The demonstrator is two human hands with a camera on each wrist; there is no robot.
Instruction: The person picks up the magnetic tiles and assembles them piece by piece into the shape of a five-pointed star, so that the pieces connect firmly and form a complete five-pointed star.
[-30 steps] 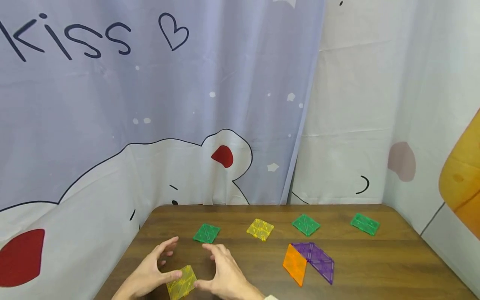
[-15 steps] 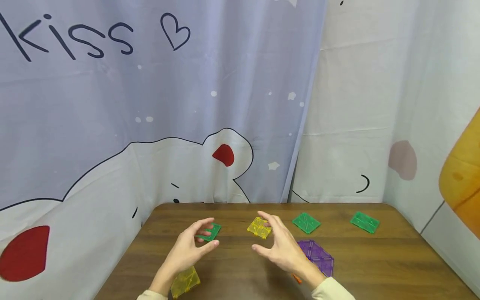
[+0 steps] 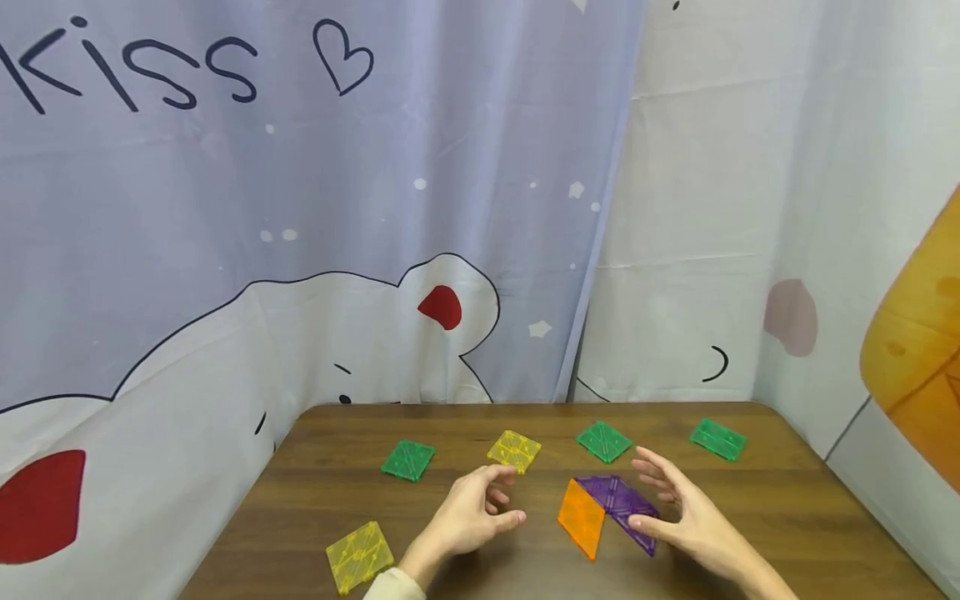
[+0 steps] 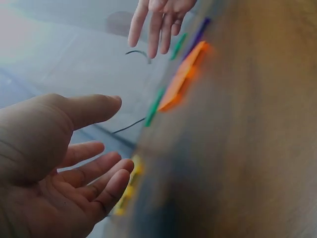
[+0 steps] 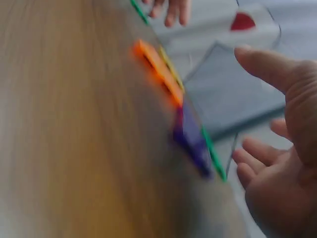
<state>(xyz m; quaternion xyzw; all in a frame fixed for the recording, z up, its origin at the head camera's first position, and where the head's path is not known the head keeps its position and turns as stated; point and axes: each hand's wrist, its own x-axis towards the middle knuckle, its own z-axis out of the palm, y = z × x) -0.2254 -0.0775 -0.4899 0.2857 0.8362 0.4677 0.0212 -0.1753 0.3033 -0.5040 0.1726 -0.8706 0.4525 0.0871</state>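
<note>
So the left hand (image 3: 471, 512) and right hand (image 3: 692, 518) are leaving the see-through yellow plastic square (image 3: 358, 557), wide and empty, now flanking the translucent orange plastic diamond (image 3: 582, 519) and adjoining purple plastic piece (image 3: 617, 495) on the wooden table (image 3: 277, 533); guessing focus is shifting there.

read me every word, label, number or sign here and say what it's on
"kiss", in dark letters on the curtain.
A heart sign, drawn beside that word on the curtain.
Orange tile, purple tiles, yellow tiles, green tiles: no lettering readable; any fine marks are too small to tell.
</note>
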